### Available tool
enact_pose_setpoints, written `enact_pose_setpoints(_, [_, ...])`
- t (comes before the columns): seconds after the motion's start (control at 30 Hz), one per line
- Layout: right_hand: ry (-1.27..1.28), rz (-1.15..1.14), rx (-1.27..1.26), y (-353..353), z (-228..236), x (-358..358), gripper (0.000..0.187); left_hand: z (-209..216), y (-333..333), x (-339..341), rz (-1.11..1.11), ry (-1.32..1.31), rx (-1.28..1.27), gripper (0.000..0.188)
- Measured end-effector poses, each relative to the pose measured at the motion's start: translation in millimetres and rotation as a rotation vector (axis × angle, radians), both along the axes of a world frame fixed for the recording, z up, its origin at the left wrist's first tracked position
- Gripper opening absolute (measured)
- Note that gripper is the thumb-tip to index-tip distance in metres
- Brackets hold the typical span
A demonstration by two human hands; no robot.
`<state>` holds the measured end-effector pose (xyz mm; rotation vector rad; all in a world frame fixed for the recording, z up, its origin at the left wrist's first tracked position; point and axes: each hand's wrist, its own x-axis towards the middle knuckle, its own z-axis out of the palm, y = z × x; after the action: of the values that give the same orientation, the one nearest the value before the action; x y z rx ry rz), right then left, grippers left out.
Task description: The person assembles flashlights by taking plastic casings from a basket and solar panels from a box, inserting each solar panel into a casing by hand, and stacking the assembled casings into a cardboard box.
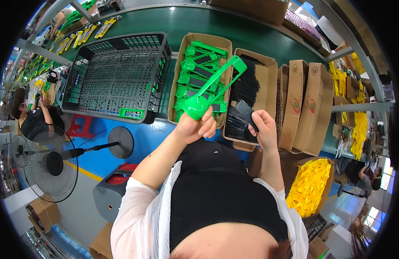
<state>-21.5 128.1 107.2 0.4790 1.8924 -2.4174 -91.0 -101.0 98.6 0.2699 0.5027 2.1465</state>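
My left hand (195, 128) is closed round the rounded end of a green plastic frame (196, 105). Its long, hollow two-railed part slants up and right over two cardboard boxes. Between the thumb and fingers of my right hand (267, 129) is a thin black rectangular sheet (244, 110), over the near end of the right-hand box. More such green frames with dark panels (195, 69) fill the left box (177, 69). Stacked black sheets (247, 86) lie in the right box (270, 86). Whether my right hand holds one sheet or more, I cannot tell.
A black plastic crate (117, 77) stands left on the green bench (186, 21). Folded cartons (309, 108) stand at the right. A yellow-filled box (309, 185) sits low right, a fan (50, 164) low left. Another person (33, 118) works at far left.
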Motion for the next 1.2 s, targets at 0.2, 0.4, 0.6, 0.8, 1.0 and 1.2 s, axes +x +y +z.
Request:
enact_pose_setpoints(0.2, [0.184,0.135,-0.32,4,12,10,0.013,2,12,6,0.009,0.115,-0.159,0.039])
enact_pose_setpoints(0.4, [0.132,0.2,-0.184,-53,33,-38,0.017,16,25,9,0.015,0.012,-0.376,0.039])
enact_pose_setpoints(0.6, [0.38,-0.249,-0.098,-41,75,-54,0.016,5,-1,-1,-0.111,0.068,-0.389,0.038])
enact_pose_setpoints(0.8, [0.154,-0.026,-0.037,-28,53,-22,0.014,-18,-13,-2,-0.286,-0.25,0.03,0.036])
enact_pose_setpoints(1.0, [0.076,-0.007,-0.066,-24,38,-12,0.013,-16,-11,-1,-0.3,-0.374,0.224,0.035])
enact_pose_setpoints(1.2, [-0.091,0.172,0.028,-17,35,-1,0.021,-11,-5,-1,-0.248,-0.338,0.093,0.036])
